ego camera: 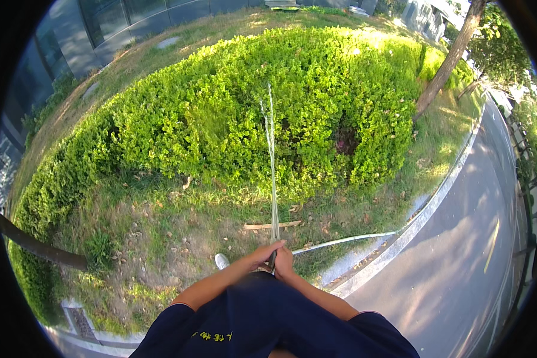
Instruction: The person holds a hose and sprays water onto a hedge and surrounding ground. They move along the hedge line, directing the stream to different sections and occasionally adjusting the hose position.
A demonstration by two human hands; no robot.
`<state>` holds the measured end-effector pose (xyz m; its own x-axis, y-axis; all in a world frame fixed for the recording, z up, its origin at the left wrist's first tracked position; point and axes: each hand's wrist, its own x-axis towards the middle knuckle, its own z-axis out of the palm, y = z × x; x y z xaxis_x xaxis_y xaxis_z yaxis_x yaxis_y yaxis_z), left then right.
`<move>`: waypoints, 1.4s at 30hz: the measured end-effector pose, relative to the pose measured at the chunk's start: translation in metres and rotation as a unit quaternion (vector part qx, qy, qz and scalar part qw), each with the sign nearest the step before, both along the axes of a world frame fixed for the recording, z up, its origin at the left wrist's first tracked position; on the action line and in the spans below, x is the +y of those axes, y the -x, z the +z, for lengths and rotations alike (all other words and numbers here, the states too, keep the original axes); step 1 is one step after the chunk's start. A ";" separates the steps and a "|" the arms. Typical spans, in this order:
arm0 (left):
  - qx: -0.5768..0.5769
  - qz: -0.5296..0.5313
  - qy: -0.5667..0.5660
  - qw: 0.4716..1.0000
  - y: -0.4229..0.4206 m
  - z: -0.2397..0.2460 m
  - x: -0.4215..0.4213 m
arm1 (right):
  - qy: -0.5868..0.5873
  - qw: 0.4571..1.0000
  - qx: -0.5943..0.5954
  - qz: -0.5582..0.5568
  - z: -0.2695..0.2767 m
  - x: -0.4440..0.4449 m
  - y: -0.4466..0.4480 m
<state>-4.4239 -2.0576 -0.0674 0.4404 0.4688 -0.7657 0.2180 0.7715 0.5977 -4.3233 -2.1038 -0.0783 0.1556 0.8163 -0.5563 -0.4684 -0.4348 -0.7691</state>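
My left hand (pixel 265 255) and my right hand (pixel 284 260) meet in front of my waist, both closed around the dark end of a garden hose (pixel 272 258). From this end a stream of water (pixel 274 188) shoots straight ahead. It splits into two thin jets higher up and reaches a broad green hedge (pixel 232 112). A pale length of hose (pixel 347 240) lies across the grass to the right of my hands and meets the kerb. How it joins the end I hold is hidden behind my right hand.
A wooden strip (pixel 272 225) lies on the leaf-strewn grass. Tree trunks stand at left (pixel 44 246) and upper right (pixel 447 58). A concrete kerb (pixel 411 237) borders the paved road (pixel 429 268). Behind the hedge runs a building wall (pixel 112 49).
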 end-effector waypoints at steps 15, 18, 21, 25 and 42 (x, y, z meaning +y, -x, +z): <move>-0.016 -0.043 0.039 0.998 0.005 -0.017 0.006 | 0.064 0.993 0.044 -0.086 0.003 0.010 -0.001; -0.020 -0.029 0.056 0.998 0.012 -0.021 0.002 | 0.070 0.994 0.056 -0.066 -0.002 0.012 0.002; -0.005 0.002 0.059 0.998 0.021 -0.038 -0.001 | 0.062 0.995 0.076 -0.035 -0.014 0.016 0.007; -0.046 0.012 0.065 0.997 0.033 -0.028 0.000 | 0.065 0.994 0.083 -0.011 -0.037 0.021 0.014; -0.090 0.428 -0.044 0.898 0.098 -0.017 -0.003 | -0.117 0.910 -0.125 0.377 0.015 0.060 0.058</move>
<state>-4.5223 -2.0609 -0.0843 0.0032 0.7500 -0.6615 -0.5394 0.5583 0.6303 -4.3813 -2.0436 -0.0633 -0.4005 0.8353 -0.3767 0.0965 -0.3704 -0.9238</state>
